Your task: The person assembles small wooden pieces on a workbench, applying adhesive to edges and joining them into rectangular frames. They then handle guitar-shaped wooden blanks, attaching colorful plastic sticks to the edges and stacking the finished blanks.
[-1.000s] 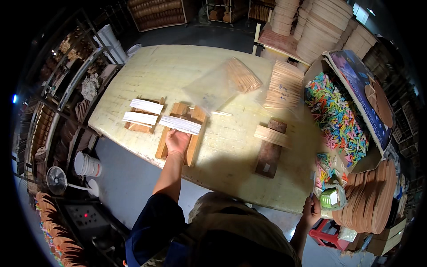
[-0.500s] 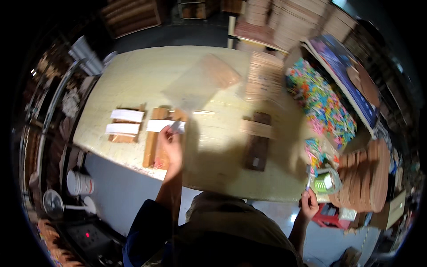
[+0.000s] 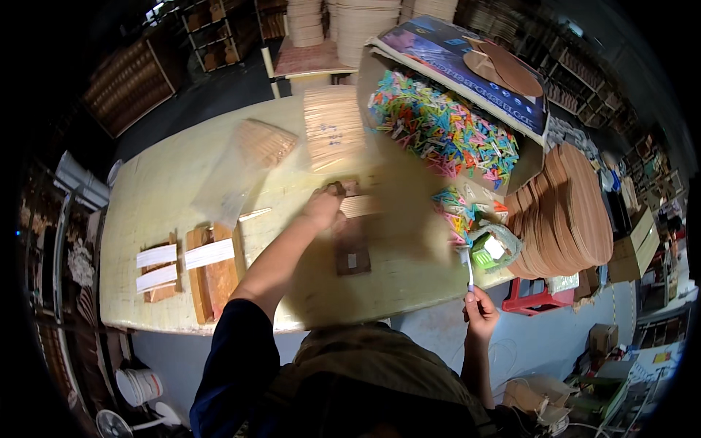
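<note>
My left hand (image 3: 325, 206) reaches over the table, its fingers closed around the left end of a stack of thin pale wooden strips (image 3: 358, 206). The strips lie across a dark wooden block (image 3: 354, 252); the fingertips are partly hidden. Past the table's front edge, my right hand (image 3: 480, 312) grips the handle of a small white brush (image 3: 469, 269). The brush head is beside a green-and-white container (image 3: 491, 252) in a clear wrapping. Left of my left arm, a wooden frame (image 3: 201, 292) carries a white-coated strip stack (image 3: 209, 253).
A large carton (image 3: 540, 157) holds many colourful clothespins (image 3: 445, 124); more clothespins (image 3: 454, 212) lie beside it. Stacked curved wooden boards (image 3: 562, 212) stand at right. A strip bundle (image 3: 334, 128), a plastic bag (image 3: 230, 182) and another block with white stacks (image 3: 157, 266) occupy the table (image 3: 153, 197).
My left hand has left the white stack on the wooden frame and moved right to the strips on the dark block. The view has turned right. My right hand still holds the brush.
</note>
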The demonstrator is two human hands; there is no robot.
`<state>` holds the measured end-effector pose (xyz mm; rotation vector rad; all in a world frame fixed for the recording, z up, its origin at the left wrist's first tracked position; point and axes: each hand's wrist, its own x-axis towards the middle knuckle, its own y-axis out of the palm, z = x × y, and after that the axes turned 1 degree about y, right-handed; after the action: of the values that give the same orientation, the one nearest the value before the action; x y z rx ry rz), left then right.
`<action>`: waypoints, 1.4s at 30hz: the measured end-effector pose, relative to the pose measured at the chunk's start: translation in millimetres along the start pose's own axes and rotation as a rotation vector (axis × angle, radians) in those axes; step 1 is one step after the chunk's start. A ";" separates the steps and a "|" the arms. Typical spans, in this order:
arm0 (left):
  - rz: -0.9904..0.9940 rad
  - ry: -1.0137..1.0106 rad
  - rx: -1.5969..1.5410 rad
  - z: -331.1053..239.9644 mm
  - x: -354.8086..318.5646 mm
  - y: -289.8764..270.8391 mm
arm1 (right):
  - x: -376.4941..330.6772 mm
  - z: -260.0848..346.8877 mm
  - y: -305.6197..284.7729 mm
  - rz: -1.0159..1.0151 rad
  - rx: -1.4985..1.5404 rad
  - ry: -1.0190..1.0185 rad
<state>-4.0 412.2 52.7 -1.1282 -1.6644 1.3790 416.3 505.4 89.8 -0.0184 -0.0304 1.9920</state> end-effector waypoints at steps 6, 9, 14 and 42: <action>0.200 0.071 -0.026 -8.0 23.5 -25.0 | 11.3 -14.7 -41.9 -0.170 -0.085 0.030; 0.075 0.063 -0.091 1.1 13.5 -18.0 | 41.3 -14.3 -62.5 -0.295 -0.507 -0.130; -0.009 -0.123 -0.909 -50.4 2.8 6.6 | 75.4 -2.6 -89.8 -0.341 -1.144 -0.165; 0.908 -0.310 -2.570 -233.9 -15.0 8.0 | 37.0 28.5 -33.4 0.063 -0.805 -0.825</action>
<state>214.5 488.1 91.6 -2.9390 -2.7269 -1.7253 430.9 552.4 119.4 0.2849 -1.3567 1.7964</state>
